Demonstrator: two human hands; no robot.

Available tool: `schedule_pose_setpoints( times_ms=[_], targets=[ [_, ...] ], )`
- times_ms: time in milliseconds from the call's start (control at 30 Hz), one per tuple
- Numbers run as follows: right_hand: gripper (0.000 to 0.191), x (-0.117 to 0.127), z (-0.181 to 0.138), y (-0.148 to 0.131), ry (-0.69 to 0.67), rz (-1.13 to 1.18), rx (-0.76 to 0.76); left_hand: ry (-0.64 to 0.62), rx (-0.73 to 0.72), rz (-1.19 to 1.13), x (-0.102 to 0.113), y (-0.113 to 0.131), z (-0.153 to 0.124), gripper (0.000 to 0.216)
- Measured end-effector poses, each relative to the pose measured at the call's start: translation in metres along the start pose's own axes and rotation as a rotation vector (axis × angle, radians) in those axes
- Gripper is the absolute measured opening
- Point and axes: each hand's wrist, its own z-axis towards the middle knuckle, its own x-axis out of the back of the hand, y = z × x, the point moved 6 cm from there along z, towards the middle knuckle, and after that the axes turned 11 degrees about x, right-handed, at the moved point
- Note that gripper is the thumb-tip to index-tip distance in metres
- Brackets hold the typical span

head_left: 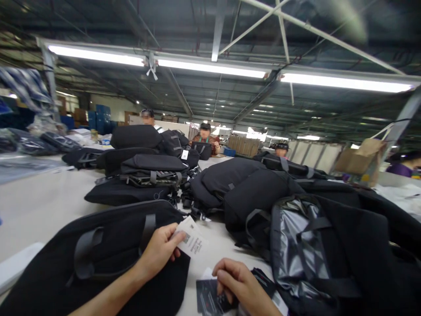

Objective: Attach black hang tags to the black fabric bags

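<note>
The white tag (190,239) is pinched at its near edge between thumb and fingers of the left hand (161,252), held up just past the top of the black bag (98,259) that lies under that forearm; most of the tag sticks out free to the right of the fingers, so the grip looks slight, and a small slip could drop it onto the tabletop (42,206) or let it bend; whether a string joins it to the bag cannot be told. The right hand (238,285) is curled down over dark cards (210,298) at the tabletop's near edge, fingers closed on them; they overlap loosely and one could slide off the edge if the hand shifts. Just right lies a bag with a shiny grey lining (296,245), its straps near enough to snag a sleeve or card; more black bags (148,175) are heaped behind, and people sit beyond them.
</note>
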Motion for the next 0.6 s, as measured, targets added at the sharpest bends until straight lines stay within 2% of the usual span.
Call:
schedule_pose_setpoints(
  times_ms=[100, 200, 267, 367, 467, 600],
  targets=[
    [0.056, 0.001, 0.000, -0.007, 0.045, 0.017, 0.044, 0.024, 0.009, -0.011, 0.005, 0.002, 0.001, 0.045],
    [0.066, -0.005, -0.004, -0.009, 0.073, 0.068, 0.025, 0.051, 0.010, -0.036, 0.007, 0.004, 0.001, 0.049],
    [0.064, -0.015, -0.007, -0.009, 0.002, 0.092, -0.022, 0.079, 0.009, -0.062, 0.010, 0.004, 0.001, 0.050],
    [0.048, -0.023, -0.013, -0.013, -0.108, 0.117, -0.050, 0.134, 0.006, -0.102, 0.015, 0.005, 0.000, 0.051],
    [0.045, -0.009, -0.013, -0.020, -0.028, 0.120, -0.010, 0.162, -0.001, -0.105, 0.020, 0.007, 0.000, 0.048],
    [0.045, 0.008, -0.011, -0.023, 0.081, 0.196, 0.076, 0.106, -0.013, -0.006, 0.018, 0.008, -0.001, 0.038]
  ],
)
